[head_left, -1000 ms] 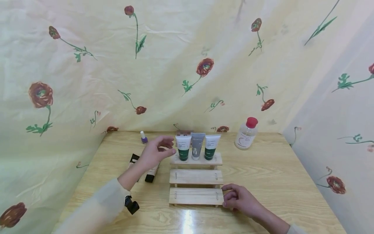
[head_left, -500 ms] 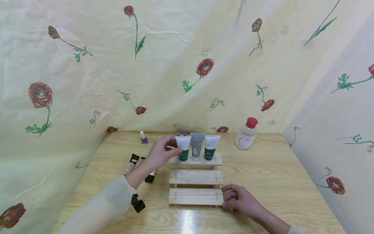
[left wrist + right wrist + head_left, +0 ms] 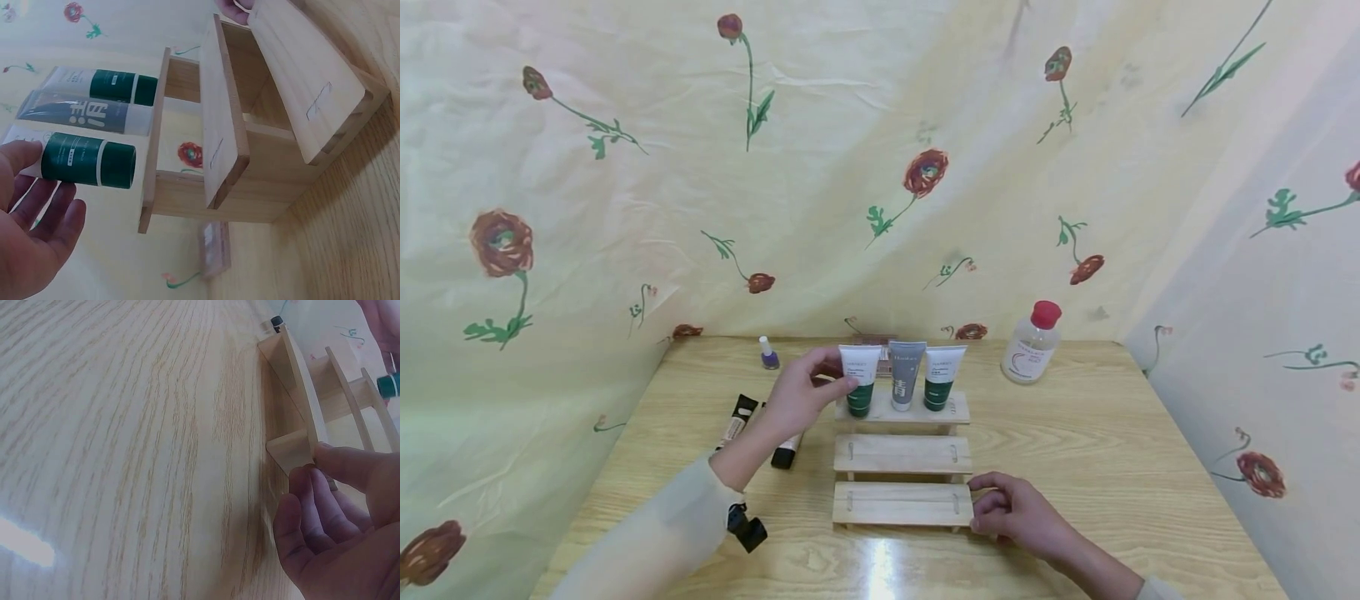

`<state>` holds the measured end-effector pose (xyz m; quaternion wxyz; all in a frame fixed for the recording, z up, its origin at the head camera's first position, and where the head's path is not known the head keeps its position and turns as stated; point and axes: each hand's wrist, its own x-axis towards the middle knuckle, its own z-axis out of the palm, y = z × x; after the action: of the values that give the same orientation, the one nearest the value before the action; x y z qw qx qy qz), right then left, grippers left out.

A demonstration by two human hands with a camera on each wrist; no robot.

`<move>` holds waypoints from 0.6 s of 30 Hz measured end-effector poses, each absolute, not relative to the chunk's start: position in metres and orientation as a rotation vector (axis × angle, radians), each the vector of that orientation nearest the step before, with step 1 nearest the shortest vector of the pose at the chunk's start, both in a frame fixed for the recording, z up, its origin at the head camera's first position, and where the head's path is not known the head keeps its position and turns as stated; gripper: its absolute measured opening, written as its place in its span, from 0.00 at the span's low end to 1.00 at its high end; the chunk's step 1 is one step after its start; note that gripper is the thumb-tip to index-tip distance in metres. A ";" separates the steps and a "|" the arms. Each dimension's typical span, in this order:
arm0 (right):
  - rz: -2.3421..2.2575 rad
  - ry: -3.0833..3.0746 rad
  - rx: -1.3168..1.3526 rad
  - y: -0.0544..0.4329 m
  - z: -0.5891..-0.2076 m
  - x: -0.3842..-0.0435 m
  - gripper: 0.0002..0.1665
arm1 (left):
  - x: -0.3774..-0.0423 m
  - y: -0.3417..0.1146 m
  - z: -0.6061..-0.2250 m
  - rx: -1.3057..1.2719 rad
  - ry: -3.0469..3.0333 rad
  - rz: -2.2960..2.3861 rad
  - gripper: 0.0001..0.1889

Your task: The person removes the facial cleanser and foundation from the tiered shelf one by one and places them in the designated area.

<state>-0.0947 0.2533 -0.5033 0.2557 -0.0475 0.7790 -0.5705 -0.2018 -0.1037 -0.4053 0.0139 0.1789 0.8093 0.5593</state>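
The left hand [image 3: 801, 396] pinches the left tube [image 3: 863, 373], thumb on its printed face, the other fingers loosely bent below. That tube is upright, cap down, at the left end of the rack's [image 3: 902, 454] top tier [image 3: 957, 413]. From the left wrist its cap appears just short of the wood, though whether it touches anywhere I cannot say for sure.

The right hand [image 3: 1022, 512] grips the near right corner of the bottom tier [image 3: 902, 504] between thumb and fingers, probably to steady the rack. The middle and bottom tiers are bare.

The step in hand looks like setting the left tube in line with the grey tube [image 3: 906, 375] and the right tube [image 3: 943, 379] — both upright on the top tier, untouched, with a gap between neighbours. It could equally be a lift away; these pictures alone do not settle it.

If it is a placing, the next move calls for bringing the cap flat onto the tier, clear of the left edge, then parting thumb and fingers gently — a narrow cap under a wide top could tip easily. The two black-capped tubes, one [image 3: 736, 421] and another [image 3: 786, 450], lie on the table [image 3: 1060, 442] left of the rack and may well come next.
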 end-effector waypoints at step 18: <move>-1.526 2.142 -0.129 0.254 -0.506 -0.095 0.35 | -0.136 -0.181 -0.438 0.293 2.363 1.730 0.22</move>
<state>-0.0948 0.2537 -0.5064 0.2517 -0.0473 0.7873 -0.5609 -0.1358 -0.1806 -0.4377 0.0991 0.0989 0.7988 0.5851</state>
